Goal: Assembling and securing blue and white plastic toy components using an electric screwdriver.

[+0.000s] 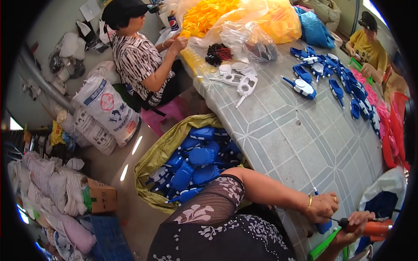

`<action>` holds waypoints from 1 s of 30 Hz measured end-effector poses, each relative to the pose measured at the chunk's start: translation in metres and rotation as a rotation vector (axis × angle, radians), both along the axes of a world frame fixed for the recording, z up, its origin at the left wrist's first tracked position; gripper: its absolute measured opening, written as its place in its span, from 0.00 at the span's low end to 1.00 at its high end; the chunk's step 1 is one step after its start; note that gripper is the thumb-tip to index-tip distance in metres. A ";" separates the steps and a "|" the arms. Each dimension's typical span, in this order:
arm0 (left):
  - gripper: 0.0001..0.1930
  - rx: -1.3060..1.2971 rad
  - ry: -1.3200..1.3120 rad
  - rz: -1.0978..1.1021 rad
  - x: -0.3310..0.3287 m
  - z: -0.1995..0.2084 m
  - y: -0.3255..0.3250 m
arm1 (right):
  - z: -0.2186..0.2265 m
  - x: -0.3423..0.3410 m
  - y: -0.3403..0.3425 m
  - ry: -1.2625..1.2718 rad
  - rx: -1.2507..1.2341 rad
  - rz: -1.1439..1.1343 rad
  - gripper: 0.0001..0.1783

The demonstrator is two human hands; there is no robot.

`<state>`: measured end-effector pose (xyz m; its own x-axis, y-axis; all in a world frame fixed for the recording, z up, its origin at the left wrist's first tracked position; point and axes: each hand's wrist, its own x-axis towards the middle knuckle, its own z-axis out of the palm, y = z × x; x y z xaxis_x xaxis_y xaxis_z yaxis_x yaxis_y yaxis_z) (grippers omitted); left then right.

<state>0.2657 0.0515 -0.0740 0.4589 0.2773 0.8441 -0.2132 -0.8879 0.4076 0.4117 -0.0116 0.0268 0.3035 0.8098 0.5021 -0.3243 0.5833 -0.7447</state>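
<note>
While left grip (322, 208) clasps blue part (323, 227), right grip (355, 226) wraps orange tool (379, 229); white sack (109, 114) bears red-and-blue printing (107, 102).

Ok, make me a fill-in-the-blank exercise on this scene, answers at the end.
1. The left hand is on a ____ part.
2. The bracelet on that wrist is ____.
3. The right hand holds the screwdriver, its tip pointing toward the ____ hand.
4. The stool is ____.

Missing words: blue; gold; left; pink.
</note>
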 end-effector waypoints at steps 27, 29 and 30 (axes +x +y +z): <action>0.09 0.045 0.074 0.132 0.001 0.000 0.002 | -0.010 0.009 0.005 -0.043 -0.003 -0.020 0.13; 0.10 0.051 0.064 0.141 0.001 0.000 0.001 | -0.010 0.006 0.007 -0.071 -0.012 -0.082 0.13; 0.10 0.050 0.065 0.145 0.002 -0.001 0.002 | -0.009 0.006 0.006 -0.070 -0.014 -0.079 0.13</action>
